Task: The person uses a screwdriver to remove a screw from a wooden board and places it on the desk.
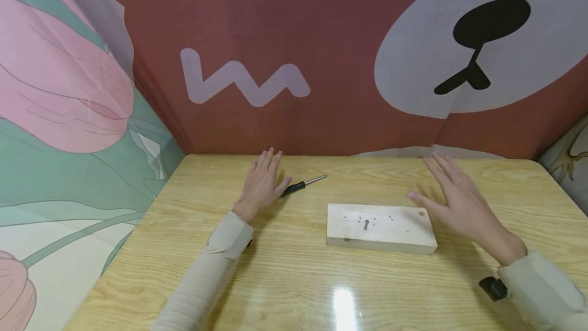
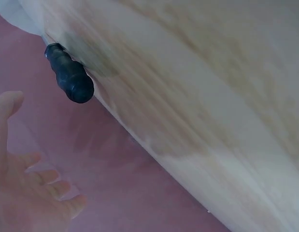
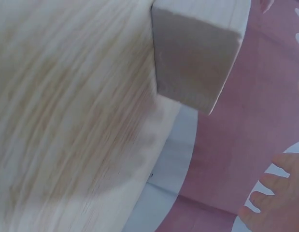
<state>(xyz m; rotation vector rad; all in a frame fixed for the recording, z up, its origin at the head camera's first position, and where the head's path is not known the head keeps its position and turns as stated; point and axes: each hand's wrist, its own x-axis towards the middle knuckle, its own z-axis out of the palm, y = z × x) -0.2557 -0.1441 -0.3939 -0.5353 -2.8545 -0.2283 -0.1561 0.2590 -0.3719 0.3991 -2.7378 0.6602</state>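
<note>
So we've got a pale wooden block [image 1: 382, 228] lying flat on the wood-grain table [image 1: 285, 285], between the two hands but closer to the right one. A screw [image 1: 366, 224] sticks up from its top face, a bit left of the middle, with small holes scattered around. The screwdriver [image 1: 300, 186] is over by the left hand [image 1: 261, 185], lying just right of it, metal shaft pointing away to the right.

Both hands are wide and empty. We see the left one with fingers straight and thumb stuck out; in the head view that thumb overlaps the end of the black handle, but the left wrist view shows a gap between them. The right hand [image 1: 464, 211] hovers just beside the block's right end, fingers stretched, thumb spread, apart from the wood in the right wrist view.

Past the table we've got a reddish-brown backdrop [image 1: 285, 126] with a cartoon snout, plus a floral cloth [image 1: 69, 91] on the left. There's a black wrist device [image 1: 493, 288] by the right cuff.
</note>
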